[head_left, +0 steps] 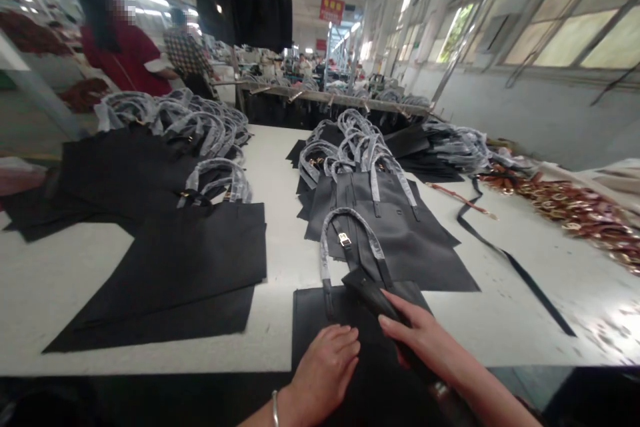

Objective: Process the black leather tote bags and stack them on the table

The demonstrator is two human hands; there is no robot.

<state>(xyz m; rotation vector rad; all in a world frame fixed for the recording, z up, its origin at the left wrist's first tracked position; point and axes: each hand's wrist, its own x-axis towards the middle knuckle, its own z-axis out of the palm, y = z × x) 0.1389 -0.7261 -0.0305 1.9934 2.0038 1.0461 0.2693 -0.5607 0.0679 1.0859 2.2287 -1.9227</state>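
Observation:
A black bag panel (313, 307) lies at the table's front edge, its handle (350, 215) wrapped in clear plastic and arching away from me. My right hand (413, 327) is closed around a black elongated piece (373, 293), whose far end rests over the panel's top edge near the handle's right foot. What this piece is, I cannot tell. On the panel, just below the handle's left foot, my left hand (327, 360) has its fingers curled together; anything under them is hidden. A gold clasp (344, 239) on a black strap shows inside the handle loop.
Stacked black panels with wrapped handles lie at left (200, 260) and beyond the front panel (400, 240). A black strap (525, 273) and brown straps with gold rings (565, 203) lie right. A person in red (123, 60) stands back left. Black bags (243, 10) hang overhead.

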